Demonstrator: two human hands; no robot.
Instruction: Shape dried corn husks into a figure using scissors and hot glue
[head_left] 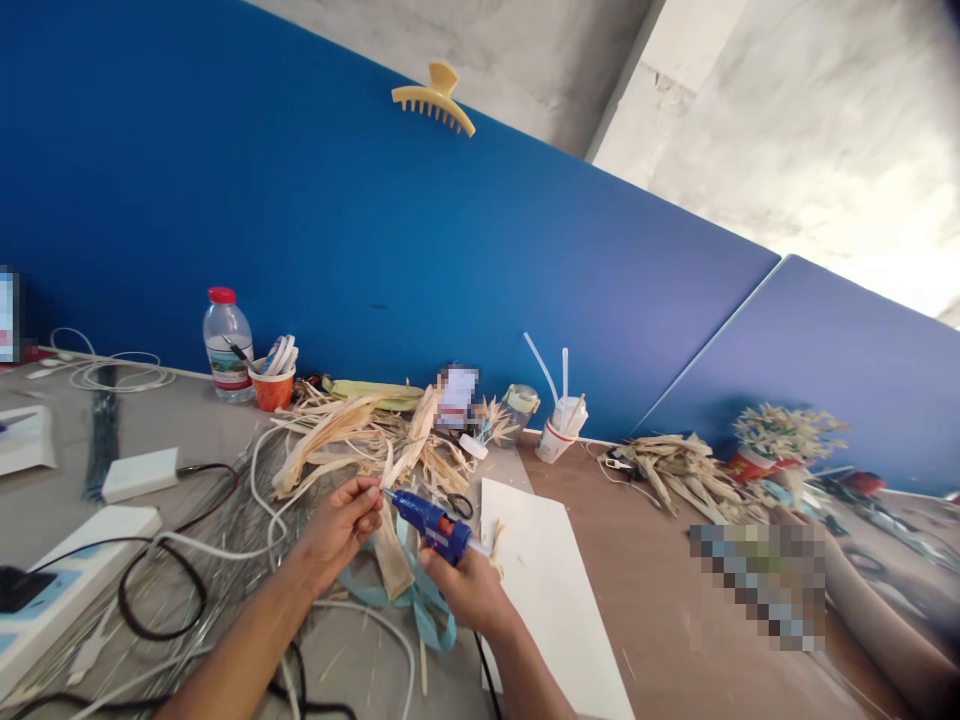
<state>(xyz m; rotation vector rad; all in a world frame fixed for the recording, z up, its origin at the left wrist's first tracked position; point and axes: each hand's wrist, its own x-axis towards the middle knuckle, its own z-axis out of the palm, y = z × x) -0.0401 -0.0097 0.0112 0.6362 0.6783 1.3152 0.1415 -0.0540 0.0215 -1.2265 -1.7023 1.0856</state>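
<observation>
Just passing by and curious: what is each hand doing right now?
Left hand: closed, pinching a dried husk strip.
Right hand: closed on the blue glue gun.

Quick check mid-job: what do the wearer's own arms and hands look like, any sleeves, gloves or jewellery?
The left forearm and right forearm are bare, with no sleeve edge in view. The left hand and right hand wear no gloves. No watch, bracelet or ring shows on either.

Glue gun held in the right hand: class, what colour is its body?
Blue. The glue gun in the right hand shows best in the head view.
</observation>
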